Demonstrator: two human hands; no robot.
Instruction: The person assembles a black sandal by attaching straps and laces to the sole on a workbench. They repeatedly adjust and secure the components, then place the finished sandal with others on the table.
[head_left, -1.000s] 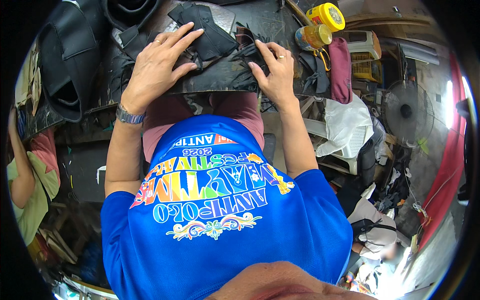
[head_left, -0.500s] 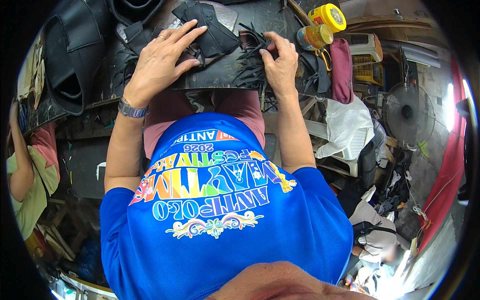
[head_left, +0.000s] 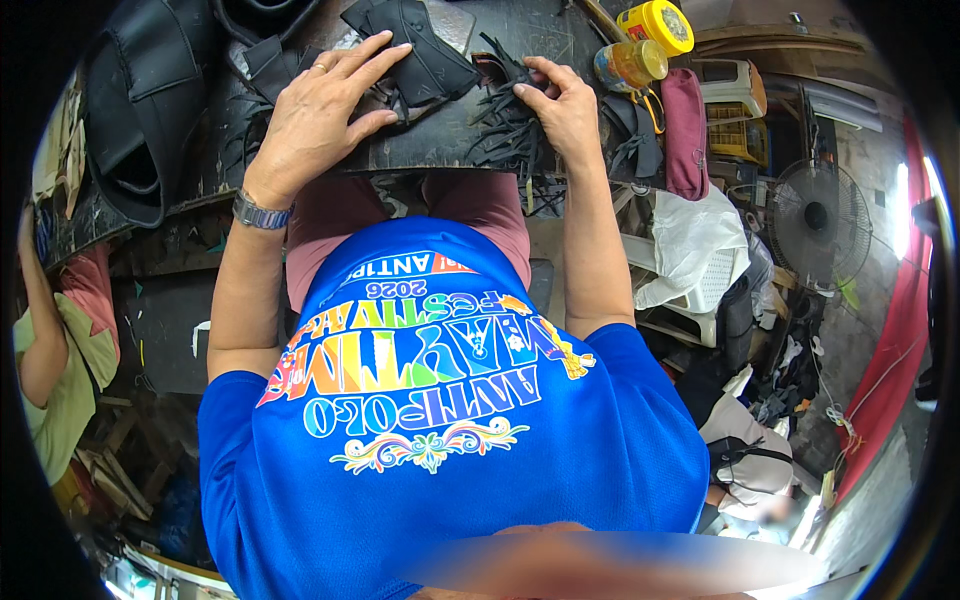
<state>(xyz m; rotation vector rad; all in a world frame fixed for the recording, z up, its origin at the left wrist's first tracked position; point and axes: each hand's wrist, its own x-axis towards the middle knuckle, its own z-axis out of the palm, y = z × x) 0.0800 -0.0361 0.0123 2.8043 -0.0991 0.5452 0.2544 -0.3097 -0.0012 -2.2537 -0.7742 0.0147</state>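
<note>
Close to the near edge of the dark table, a tangle of thin black strips is lying right of centre. The right hand is sitting at its right side, thumb and forefinger nearly together at the strips; I cannot tell whether they are pinching one. The left hand is spreading open, its thumb well apart and its longer fingers resting against a folded black panel farther in, left of the strips.

The step in hand seems to be sorting or picking among the strips while the left hand is steadying the panel. A next move of that kind would be calling for a clean pinch on a single strip; the overlapping ends are probably standing in the way.

To the right, more black scraps are lying beside a maroon pouch. At the far left, a large black piece is taking up the table's corner. Beyond the strips, a pale slab is showing partly under the panel, and on the far right an amber jar and a yellow-lidded jar are crowding the space beyond the right hand.
</note>
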